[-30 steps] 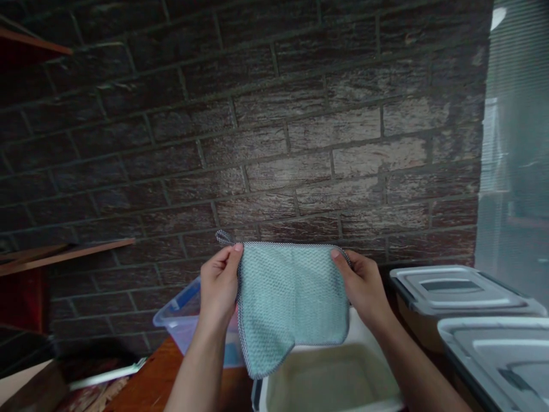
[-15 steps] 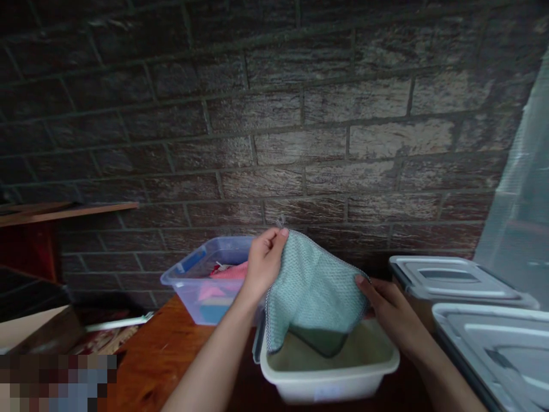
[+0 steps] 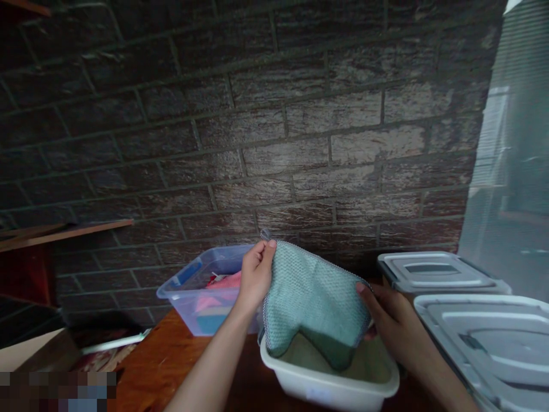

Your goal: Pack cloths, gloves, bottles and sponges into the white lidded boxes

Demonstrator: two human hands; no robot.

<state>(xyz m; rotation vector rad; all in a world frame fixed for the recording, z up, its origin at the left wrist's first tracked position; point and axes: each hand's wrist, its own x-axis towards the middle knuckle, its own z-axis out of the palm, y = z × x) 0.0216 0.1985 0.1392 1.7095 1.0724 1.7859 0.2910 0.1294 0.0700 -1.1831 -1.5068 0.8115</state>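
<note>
A teal cleaning cloth [image 3: 315,297] with a black-and-white edge hangs spread between my two hands. My left hand [image 3: 257,272] pinches its upper left corner, where a small loop [image 3: 265,234] sticks up. At the cloth's right edge, my right hand [image 3: 388,312] grips it between thumb and fingers. Right below is a white plastic tub [image 3: 330,380], and the cloth's lower corners hang over and into its opening. The cloth hides part of the tub's inside.
A clear bluish bin [image 3: 180,292] holding pink cloth [image 3: 223,283] stands on the wooden table [image 3: 150,366] at left. Two grey lidded boxes [image 3: 441,272] are at right. A dark brick wall [image 3: 257,143] rises behind. A wooden shelf [image 3: 72,229] juts out at left.
The cloth is stretched a little wider between my hands, and its lower corners reach further down over the tub. The view has shifted slightly; both hands keep their hold.
</note>
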